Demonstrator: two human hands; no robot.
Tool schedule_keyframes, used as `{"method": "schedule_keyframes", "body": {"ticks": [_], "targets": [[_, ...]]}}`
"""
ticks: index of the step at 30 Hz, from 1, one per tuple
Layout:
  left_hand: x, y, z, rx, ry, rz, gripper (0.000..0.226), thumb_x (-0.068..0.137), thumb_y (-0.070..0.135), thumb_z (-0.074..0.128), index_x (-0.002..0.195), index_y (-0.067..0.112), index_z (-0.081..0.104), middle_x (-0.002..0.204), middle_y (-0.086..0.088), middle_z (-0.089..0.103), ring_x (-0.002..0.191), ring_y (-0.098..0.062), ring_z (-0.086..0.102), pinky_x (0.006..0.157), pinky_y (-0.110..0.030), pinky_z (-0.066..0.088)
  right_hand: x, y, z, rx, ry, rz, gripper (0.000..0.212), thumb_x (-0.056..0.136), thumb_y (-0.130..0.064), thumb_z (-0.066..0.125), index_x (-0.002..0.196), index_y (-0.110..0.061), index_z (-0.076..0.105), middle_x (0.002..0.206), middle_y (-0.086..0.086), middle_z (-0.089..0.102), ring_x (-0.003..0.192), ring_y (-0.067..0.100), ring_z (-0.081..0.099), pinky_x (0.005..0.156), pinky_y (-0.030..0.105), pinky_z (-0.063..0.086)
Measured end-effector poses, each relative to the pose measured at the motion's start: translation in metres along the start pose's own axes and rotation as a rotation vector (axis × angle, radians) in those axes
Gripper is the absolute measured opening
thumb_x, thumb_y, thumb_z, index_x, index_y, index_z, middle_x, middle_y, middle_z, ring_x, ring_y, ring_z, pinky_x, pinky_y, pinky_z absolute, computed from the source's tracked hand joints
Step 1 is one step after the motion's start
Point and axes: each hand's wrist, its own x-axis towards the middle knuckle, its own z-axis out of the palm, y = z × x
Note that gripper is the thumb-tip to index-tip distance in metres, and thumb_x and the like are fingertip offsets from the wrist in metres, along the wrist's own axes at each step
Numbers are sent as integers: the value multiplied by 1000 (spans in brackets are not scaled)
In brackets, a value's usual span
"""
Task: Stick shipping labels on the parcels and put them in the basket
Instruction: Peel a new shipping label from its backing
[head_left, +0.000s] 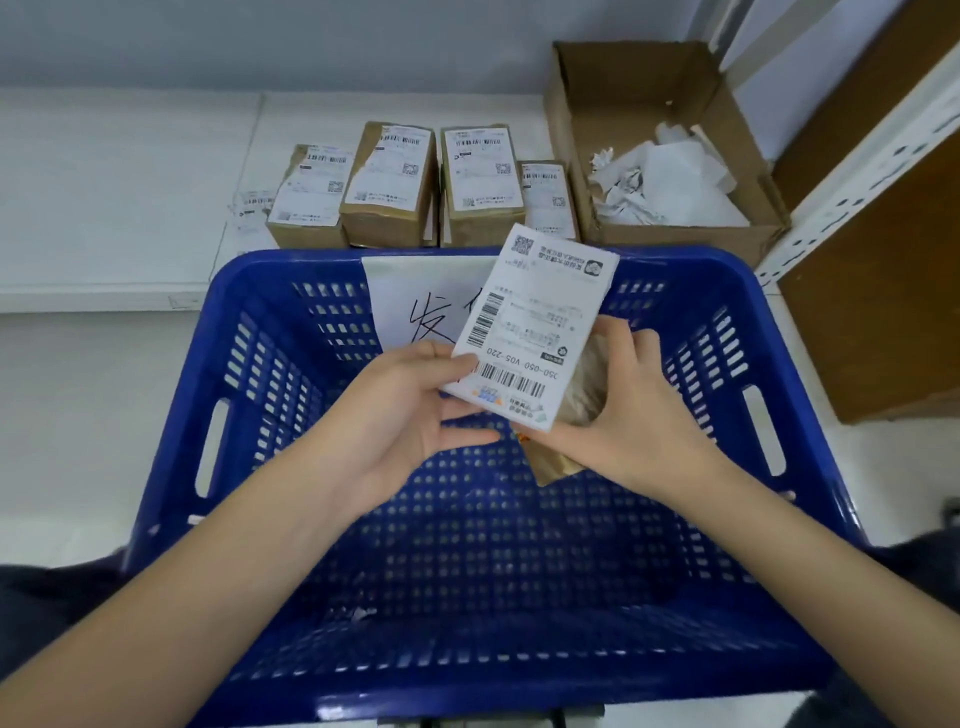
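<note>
A white shipping label (535, 322) lies on top of a brown parcel (582, 400), and both are held above the blue plastic basket (218, 364). My left hand (410, 421) pinches the label's near left corner with the thumb on top. My right hand (623, 410) grips the parcel from the right, fingers curled over its edge. Most of the parcel is hidden under the label. Several labelled brown parcels (389, 182) stand in a row on the white table behind the basket.
An open cardboard box (571, 130) with crumpled white backing paper (670, 182) stands at the back right. A white sheet with handwriting (410, 301) hangs on the basket's far wall. A metal shelf upright (852, 171) and brown panel are at the right.
</note>
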Motion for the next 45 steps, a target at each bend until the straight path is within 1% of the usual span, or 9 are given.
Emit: {"method": "schedule_keyframes", "body": {"ticks": [3,9,15,19,22,30,33,38,45], "targets": [[0,5,-1,-54,-23,13,11,95,8,48,105,7,48,113,-19,68,104,-34,67,82,-51,56,2,0,-4,53,-30,-27,86,64,-58,74,132,-37,26,118,-8,29,97,-2,42,80,13,35],[-1,16,-6,-83,-50,56,23,95,7,46,118,4,48,116,-18,67,108,-33,65,84,-54,54,11,0,-16,294,-90,-108,27,93,-36,49,113,-53,47,118,-7,42,101,-20,38,81,-5,31],[-7,25,-10,-43,-59,100,11,93,8,47,105,8,47,115,-19,68,107,-33,66,82,-54,55,10,0,-14,555,-24,-103,25,98,-20,50,111,-35,66,124,-4,57,114,3,52,97,19,42],[-8,25,-9,-22,-28,91,7,95,6,46,101,6,49,113,-19,68,107,-34,65,81,-52,56,12,-4,-18,735,-72,5,22,96,-15,49,97,-25,69,107,-9,66,85,3,61,66,15,48],[-7,23,-7,-14,-7,78,13,95,4,46,83,5,51,112,-19,68,105,-35,66,78,-50,58,11,-3,-19,755,-73,27,13,92,-12,55,89,-22,62,100,-9,62,72,4,59,57,17,46],[-9,35,-10,187,42,90,14,95,5,49,81,6,52,100,-17,72,95,-30,70,74,-41,60,18,-3,-19,790,-116,110,35,92,-5,47,89,-27,74,123,2,60,112,19,57,82,28,46],[-12,41,-15,362,111,144,11,96,7,52,85,6,53,89,-12,75,84,-22,73,66,-29,60,20,-3,-23,763,-44,150,34,91,-8,46,88,-26,74,121,0,62,109,17,57,78,25,45],[-13,49,-27,715,244,276,10,95,10,56,87,14,61,79,1,74,64,-6,68,53,-17,54,28,-4,-27,693,-45,303,31,77,-42,63,102,-24,71,112,-1,67,99,17,64,78,31,46],[-13,45,-24,862,156,297,16,91,11,61,91,24,70,83,6,75,77,-7,70,68,-20,56,17,-4,-15,581,-119,22,16,80,-35,66,89,-23,73,123,-10,53,111,7,55,90,25,45]]}}
